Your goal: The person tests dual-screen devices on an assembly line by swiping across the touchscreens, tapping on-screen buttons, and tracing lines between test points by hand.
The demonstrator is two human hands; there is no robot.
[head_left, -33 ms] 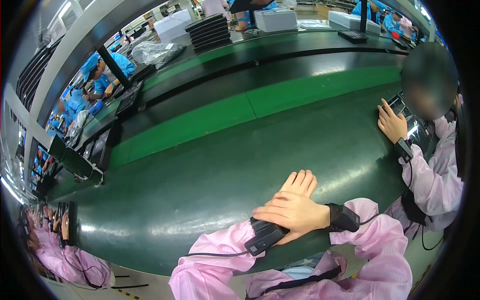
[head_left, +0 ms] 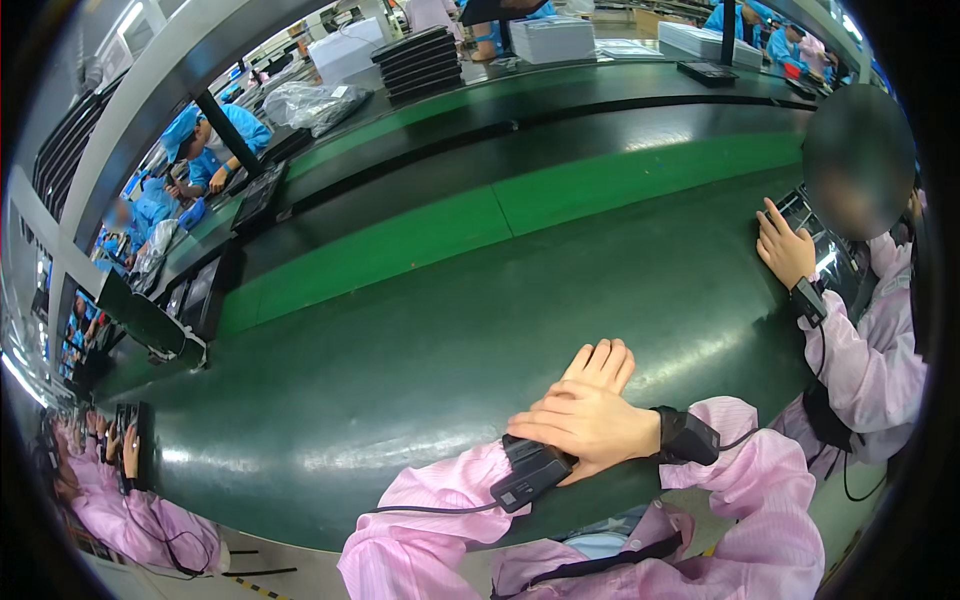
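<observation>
My left hand [head_left: 603,372] lies flat on the dark green tabletop [head_left: 400,370], its fingers stretched out and pointing away from me. Across its back rests my right hand [head_left: 585,425], palm down, with extended fingers reaching over the left wrist. Neither hand holds any object. A black wrist device [head_left: 535,478] with a cable sits on my left wrist, touched by the right fingers. On my right wrist is another black device [head_left: 690,437]. Pink striped sleeves cover both forearms. The right hand hides most of the left palm and thumb.
A co-worker's hand [head_left: 785,247] lies on a dark device at right; more pink-sleeved co-workers [head_left: 150,520] sit at left. Beyond a black rail [head_left: 430,148] stand stacked black trays [head_left: 418,68], a plastic bag [head_left: 312,108] and white stacks [head_left: 552,40]. A post [head_left: 150,320] rises at left.
</observation>
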